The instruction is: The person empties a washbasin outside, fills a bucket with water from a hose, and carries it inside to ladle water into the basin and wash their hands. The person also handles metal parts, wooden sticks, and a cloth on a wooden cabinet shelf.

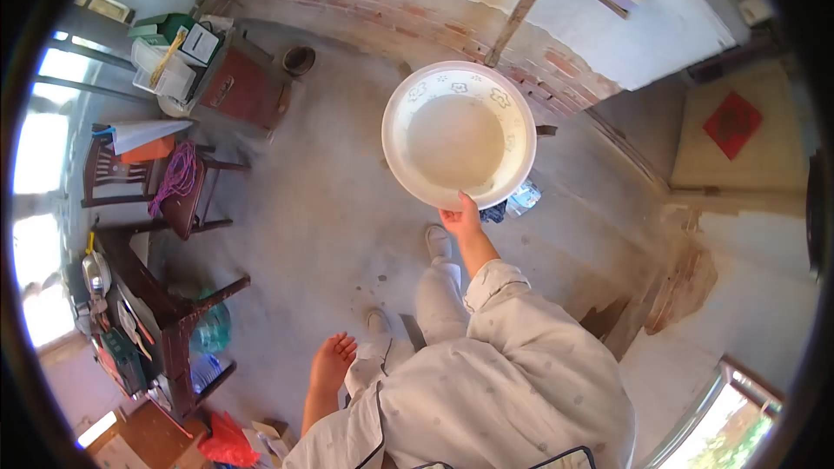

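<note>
A large white wash basin point(415, 135) with flower prints on its inner wall is in front of me, in the upper middle of the head view. Its bottom looks cloudy beige, and I cannot tell whether that is water. My right hand point(461, 219) grips the basin's near rim, thumb over the edge and fingers mostly hidden below. Stubby leg-like parts stick out around the basin, so whether it rests on a stand or is lifted is unclear. My left hand point(332, 361) hangs by my side, palm up with loosely bent fingers, holding nothing.
At left are a wooden chair point(184, 208) with purple rope point(178, 178) and a dark table point(178, 330) bearing tools. A red cabinet point(239, 91) stands behind them. A small pot point(299, 60) sits by the brick wall. A blue-and-white package point(523, 198) lies beyond my right hand.
</note>
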`<action>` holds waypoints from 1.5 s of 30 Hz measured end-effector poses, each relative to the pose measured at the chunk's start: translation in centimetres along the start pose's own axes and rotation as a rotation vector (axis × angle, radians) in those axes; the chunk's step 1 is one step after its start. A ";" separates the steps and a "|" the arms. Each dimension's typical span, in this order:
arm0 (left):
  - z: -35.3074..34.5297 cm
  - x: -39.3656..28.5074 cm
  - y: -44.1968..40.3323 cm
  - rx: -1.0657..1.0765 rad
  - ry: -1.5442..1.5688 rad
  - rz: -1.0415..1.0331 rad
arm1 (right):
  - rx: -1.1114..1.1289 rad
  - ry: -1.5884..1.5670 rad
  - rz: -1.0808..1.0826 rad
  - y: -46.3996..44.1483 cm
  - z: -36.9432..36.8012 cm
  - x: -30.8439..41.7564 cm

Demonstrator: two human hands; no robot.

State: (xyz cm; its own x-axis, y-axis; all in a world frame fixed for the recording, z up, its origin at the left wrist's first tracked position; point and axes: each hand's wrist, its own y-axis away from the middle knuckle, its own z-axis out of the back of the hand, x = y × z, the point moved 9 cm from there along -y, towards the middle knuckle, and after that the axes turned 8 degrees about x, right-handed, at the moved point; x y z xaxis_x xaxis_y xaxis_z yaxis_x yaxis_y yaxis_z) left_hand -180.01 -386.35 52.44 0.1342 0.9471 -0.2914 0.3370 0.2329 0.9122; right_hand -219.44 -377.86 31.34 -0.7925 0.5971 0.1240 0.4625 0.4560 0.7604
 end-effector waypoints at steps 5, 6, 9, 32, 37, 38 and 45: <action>-7.0 -1.7 -3.4 0.108 -0.124 -0.015 | 0.041 0.032 0.116 -0.1 -1.2 1.2; -7.5 -2.3 -3.8 0.096 -0.140 -0.038 | 0.038 0.078 0.126 0.3 -1.8 2.3; -8.7 -4.2 -3.1 0.050 -0.174 -0.085 | 0.022 0.220 0.100 1.7 -4.0 5.9; 36.7 18.2 20.8 -0.345 0.484 -0.564 | 0.463 1.021 -0.415 36.9 -10.1 -32.9; 51.3 28.2 32.2 -0.582 0.709 -0.700 | 0.616 1.150 -0.763 47.4 -2.4 -52.6; 53.3 29.3 32.9 -0.601 0.747 -0.719 | 0.650 1.197 -0.822 49.2 -1.3 -56.2; 65.3 30.5 38.4 -0.665 0.955 -0.879 | 0.830 1.477 -1.291 59.5 8.5 -80.2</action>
State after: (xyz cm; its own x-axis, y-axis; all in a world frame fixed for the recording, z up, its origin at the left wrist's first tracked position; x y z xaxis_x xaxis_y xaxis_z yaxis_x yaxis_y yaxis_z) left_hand -102.14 -362.89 59.77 -0.6305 0.1697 -0.7574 -0.5380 0.6078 0.5840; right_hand -125.01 -392.99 61.22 -0.1876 -0.8503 0.4918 -0.7645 0.4408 0.4704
